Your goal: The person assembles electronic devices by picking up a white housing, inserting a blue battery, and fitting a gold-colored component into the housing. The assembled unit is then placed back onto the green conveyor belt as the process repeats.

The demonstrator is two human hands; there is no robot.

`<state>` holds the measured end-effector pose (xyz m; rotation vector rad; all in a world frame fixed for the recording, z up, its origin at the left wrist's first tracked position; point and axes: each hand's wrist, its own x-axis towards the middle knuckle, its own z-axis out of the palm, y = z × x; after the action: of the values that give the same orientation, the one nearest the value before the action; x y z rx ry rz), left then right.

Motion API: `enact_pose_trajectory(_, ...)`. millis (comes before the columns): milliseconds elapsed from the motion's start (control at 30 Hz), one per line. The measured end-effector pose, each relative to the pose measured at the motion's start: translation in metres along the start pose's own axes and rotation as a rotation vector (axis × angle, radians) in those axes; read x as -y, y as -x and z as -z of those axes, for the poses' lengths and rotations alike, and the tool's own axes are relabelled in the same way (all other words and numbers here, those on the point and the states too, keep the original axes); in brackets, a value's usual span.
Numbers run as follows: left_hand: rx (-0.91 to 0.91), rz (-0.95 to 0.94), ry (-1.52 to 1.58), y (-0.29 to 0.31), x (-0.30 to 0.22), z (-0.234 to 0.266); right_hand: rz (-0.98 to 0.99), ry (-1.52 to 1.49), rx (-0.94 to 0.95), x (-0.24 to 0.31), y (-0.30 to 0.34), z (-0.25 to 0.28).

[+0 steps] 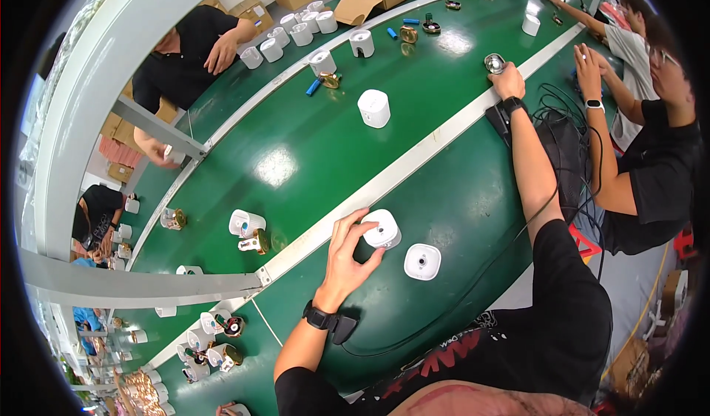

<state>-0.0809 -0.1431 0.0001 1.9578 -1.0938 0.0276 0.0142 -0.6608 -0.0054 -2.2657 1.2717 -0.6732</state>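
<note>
My left hand (347,252) is closed around a white rounded-square plastic housing (384,232) on the green bench, thumb and fingers at its sides. Just right of it lies a second white rounded-square part (422,261) with a dark hole in its middle. Farther off, my right arm reaches across the white rail, and my right hand (509,83) grips a shiny rounded metal piece (494,63) over the conveyor. What that piece is exactly, I cannot tell. A white housing (374,109) stands alone mid-belt.
A white rail (433,139) divides the bench from the green belt (310,135). Housings with brass-coloured parts (254,241) ride the belt; more housings (200,338) cluster at lower left. Black cables (562,120) hang beside my right arm. Co-workers (643,150) sit at right and across. A grey post (163,286) juts in.
</note>
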Motion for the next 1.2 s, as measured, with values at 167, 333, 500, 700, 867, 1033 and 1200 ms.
enact_pose_trajectory(167,-0.117,0.126,0.115,-0.018,-0.009,-0.017,-0.281,-1.557,0.68,-0.015,-0.021,-0.018)
enact_pose_trajectory(333,-0.213,0.243,0.033,-0.018,-0.021,-0.004,-1.142,-2.176,1.301,0.06,0.06,-0.008)
enact_pose_trajectory(500,-0.261,0.274,0.154,-0.012,-0.008,-0.004,-1.333,-2.278,1.312,0.084,0.113,0.025)
enact_pose_trajectory(700,-0.248,0.272,0.197,-0.002,0.004,-0.001,-0.577,-2.282,1.478,0.105,0.164,0.024)
enact_pose_trajectory(867,-0.441,0.297,0.625,-0.002,0.018,0.001,-0.431,-2.13,1.58,0.131,0.216,0.027)
enact_pose_trajectory(1033,-0.559,0.205,0.758,-0.017,0.017,0.018,-0.243,-1.574,1.521,0.152,0.287,0.041)
enact_pose_trajectory(1200,-0.542,0.246,0.682,-0.03,-0.001,0.046,0.064,-1.25,1.55,0.147,0.296,0.053)
